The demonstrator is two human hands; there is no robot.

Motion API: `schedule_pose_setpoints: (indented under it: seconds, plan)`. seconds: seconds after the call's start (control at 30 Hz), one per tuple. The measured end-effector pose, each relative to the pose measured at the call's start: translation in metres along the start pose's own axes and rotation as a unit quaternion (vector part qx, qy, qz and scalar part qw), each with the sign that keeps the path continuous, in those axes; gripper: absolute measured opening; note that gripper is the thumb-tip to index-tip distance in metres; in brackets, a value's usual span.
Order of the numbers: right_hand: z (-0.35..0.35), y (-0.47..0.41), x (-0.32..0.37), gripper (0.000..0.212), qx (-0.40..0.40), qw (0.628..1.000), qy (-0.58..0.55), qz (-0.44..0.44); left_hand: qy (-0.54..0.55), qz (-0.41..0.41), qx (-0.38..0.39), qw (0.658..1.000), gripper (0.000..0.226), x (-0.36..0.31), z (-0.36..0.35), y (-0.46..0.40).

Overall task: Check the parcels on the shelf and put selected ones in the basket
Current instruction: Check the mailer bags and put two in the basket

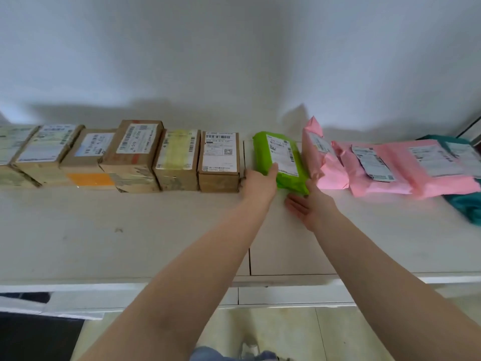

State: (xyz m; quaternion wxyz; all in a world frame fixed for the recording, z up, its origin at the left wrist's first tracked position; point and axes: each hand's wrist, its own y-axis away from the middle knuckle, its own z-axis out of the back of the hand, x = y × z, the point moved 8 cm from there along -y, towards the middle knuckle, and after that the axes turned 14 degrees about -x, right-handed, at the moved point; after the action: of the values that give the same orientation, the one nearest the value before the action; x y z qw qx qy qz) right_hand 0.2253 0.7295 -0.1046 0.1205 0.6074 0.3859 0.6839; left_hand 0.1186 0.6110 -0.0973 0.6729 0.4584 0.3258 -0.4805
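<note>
A bright green bagged parcel (282, 158) with a white label lies on the white shelf (130, 230), between the brown boxes and the pink bags. My left hand (259, 182) holds its left edge, thumb on top beside the label. My right hand (311, 205) is at the parcel's near right corner, palm turned up and fingers straight, their tips under the bag's edge. No basket is in view.
Several brown cardboard boxes (220, 160) with labels stand in a row to the left. Pink bagged parcels (374, 168) and a teal one (466, 207) lie to the right. A white wall rises behind the shelf. Tiled floor shows below the shelf's front edge.
</note>
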Motion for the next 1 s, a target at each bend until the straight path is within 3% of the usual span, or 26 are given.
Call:
schedule_pose_setpoints:
  seconds: [0.23,0.43,0.7,0.77,1.0]
  plan:
    - [-0.001,-0.004,0.001,0.025,0.018,1.000,0.010,0.020,-0.007,0.005,0.002,1.000,0.059,-0.003,-0.006,0.004]
    - [-0.003,0.004,-0.004,0.030,0.048,0.999,-0.009,0.008,0.116,0.050,0.013,0.992,0.039,0.007,0.012,0.027]
    - [-0.013,0.029,-0.006,0.020,0.163,0.973,-0.162,-0.009,0.247,0.048,0.102,0.963,0.036,0.006,0.053,0.052]
    - [-0.018,0.040,-0.003,0.015,0.199,0.965,-0.171,0.006,0.270,0.055,0.113,0.955,0.039,0.007,0.066,0.050]
    - [-0.031,0.064,0.005,0.029,0.250,0.953,-0.166,0.048,0.327,0.050,0.141,0.933,0.034,0.000,0.087,0.045]
